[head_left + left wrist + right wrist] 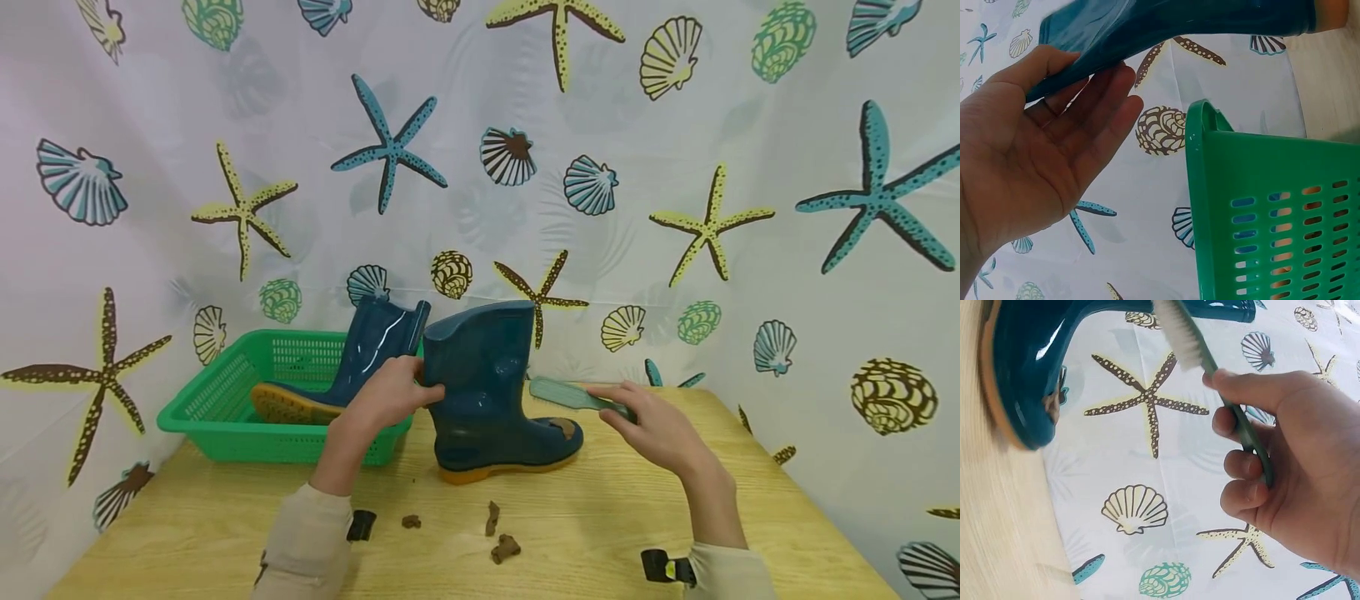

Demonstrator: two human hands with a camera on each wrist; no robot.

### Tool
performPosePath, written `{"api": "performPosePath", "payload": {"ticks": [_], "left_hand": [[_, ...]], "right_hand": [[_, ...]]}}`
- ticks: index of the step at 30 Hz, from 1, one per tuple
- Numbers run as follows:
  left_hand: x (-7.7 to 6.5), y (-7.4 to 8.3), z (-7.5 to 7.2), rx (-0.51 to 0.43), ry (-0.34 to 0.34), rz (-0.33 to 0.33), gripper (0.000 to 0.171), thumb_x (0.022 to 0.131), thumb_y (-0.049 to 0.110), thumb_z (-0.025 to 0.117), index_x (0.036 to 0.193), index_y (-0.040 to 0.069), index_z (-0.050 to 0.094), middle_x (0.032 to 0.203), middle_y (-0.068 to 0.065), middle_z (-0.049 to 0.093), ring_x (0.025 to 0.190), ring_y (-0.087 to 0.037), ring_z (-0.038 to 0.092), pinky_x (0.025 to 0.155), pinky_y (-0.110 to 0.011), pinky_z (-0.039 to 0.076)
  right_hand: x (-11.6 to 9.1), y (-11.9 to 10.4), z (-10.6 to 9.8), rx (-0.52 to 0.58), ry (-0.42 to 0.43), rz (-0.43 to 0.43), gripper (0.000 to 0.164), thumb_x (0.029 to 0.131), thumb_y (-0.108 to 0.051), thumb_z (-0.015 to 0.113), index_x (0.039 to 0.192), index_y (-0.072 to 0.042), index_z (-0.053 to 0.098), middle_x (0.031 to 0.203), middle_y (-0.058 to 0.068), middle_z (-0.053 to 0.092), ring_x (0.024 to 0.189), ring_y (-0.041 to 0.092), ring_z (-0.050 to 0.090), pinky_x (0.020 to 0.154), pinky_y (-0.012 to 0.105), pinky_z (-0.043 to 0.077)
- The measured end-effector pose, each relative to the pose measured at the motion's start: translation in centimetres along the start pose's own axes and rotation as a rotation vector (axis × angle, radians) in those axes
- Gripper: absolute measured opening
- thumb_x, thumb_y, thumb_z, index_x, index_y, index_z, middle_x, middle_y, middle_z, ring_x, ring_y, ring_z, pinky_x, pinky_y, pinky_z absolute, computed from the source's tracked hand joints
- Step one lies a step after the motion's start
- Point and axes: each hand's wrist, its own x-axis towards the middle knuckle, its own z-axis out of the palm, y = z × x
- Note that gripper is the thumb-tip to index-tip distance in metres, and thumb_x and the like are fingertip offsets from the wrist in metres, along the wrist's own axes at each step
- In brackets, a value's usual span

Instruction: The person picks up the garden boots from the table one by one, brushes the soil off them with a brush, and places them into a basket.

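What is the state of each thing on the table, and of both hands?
Left hand: holds the standing boot by its shaft
Right hand: grips the brush by its handle
Standing boot: upright, brown lump on its toe
Brush: held in the air
Green basket: upright, second boot inside
Second boot: tilted
Loose brown pieces: lying on the table

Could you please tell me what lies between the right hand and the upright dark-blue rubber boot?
In the head view, a slim green brush, gripped by the right hand, extends toward the boot.
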Motion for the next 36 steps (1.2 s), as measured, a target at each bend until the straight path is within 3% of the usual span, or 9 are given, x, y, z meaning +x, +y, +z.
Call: {"api": "performPosePath", "payload": {"ticks": [6,11,15,20,24,30,36], "left_hand": [[0.0,-0.6,0.1,-0.049,0.003,0.001,0.028,0.098,0.026,0.063,0.115,0.003,0.062,0.1,-0.011,0.068,0.072,-0.016,0.064,0.06,-0.031,0.05],[0.1,-0.9,0.1,-0.057,-0.002,0.068,0.026,0.099,0.022,0.063,0.119,0.005,0.062,0.106,-0.012,0.069,0.076,-0.017,0.067,0.064,-0.032,0.053],[0.0,-0.8,0.1,-0.021,-0.005,0.135,0.021,0.099,0.022,0.063,0.113,0.007,0.064,0.104,-0.01,0.07,0.082,-0.018,0.067,0.072,-0.033,0.056],[-0.1,-0.7,0.0,0.012,-0.02,0.184,0.013,0.098,0.022,0.064,0.097,0.009,0.061,0.096,-0.008,0.068,0.085,-0.018,0.067,0.074,-0.034,0.055],[-0.1,-0.8,-0.2,0.039,-0.021,0.214,0.016,0.099,0.023,0.064,0.091,0.011,0.059,0.098,-0.008,0.068,0.089,-0.021,0.067,0.076,-0.036,0.054],[-0.1,-1.3,-0.2,0.064,0.0,0.269,0.013,0.099,0.023,0.064,0.093,0.011,0.061,0.101,-0.009,0.069,0.099,-0.026,0.068,0.081,-0.039,0.055],[0.0,-1.7,-0.1,0.037,0.04,0.284,0.012,0.099,0.022,0.063,0.103,0.011,0.064,0.099,-0.008,0.07,0.095,-0.024,0.069,0.08,-0.039,0.056]], "right_hand": [[-0.3,0.9,0.5,-0.036,-0.016,0.105,0.038,0.102,-0.027,0.057,0.138,-0.013,0.06,0.135,0.017,0.06,0.12,0.041,0.059,0.092,0.059,0.048],[-0.3,2.0,1.2,-0.008,-0.044,0.151,0.038,0.103,-0.027,0.056,0.137,-0.013,0.06,0.13,0.017,0.062,0.108,0.036,0.063,0.085,0.054,0.051],[-0.2,3.0,2.1,0.028,-0.077,0.155,0.038,0.103,-0.026,0.056,0.138,-0.011,0.059,0.129,0.018,0.062,0.106,0.033,0.062,0.083,0.051,0.05],[-0.4,4.0,3.1,0.076,-0.084,0.154,0.039,0.103,-0.025,0.055,0.139,-0.009,0.057,0.136,0.021,0.058,0.121,0.042,0.057,0.094,0.059,0.048],[-0.5,4.2,3.2,0.094,-0.076,0.171,0.041,0.104,-0.029,0.054,0.14,-0.01,0.057,0.137,0.021,0.057,0.12,0.042,0.058,0.093,0.059,0.047],[-0.5,4.3,3.2,0.105,-0.075,0.182,0.041,0.104,-0.029,0.054,0.14,-0.01,0.057,0.135,0.02,0.058,0.117,0.04,0.059,0.091,0.057,0.049],[-0.6,4.7,3.5,0.115,-0.08,0.196,0.04,0.104,-0.028,0.054,0.14,-0.01,0.057,0.132,0.018,0.059,0.116,0.039,0.059,0.091,0.058,0.049]]}}
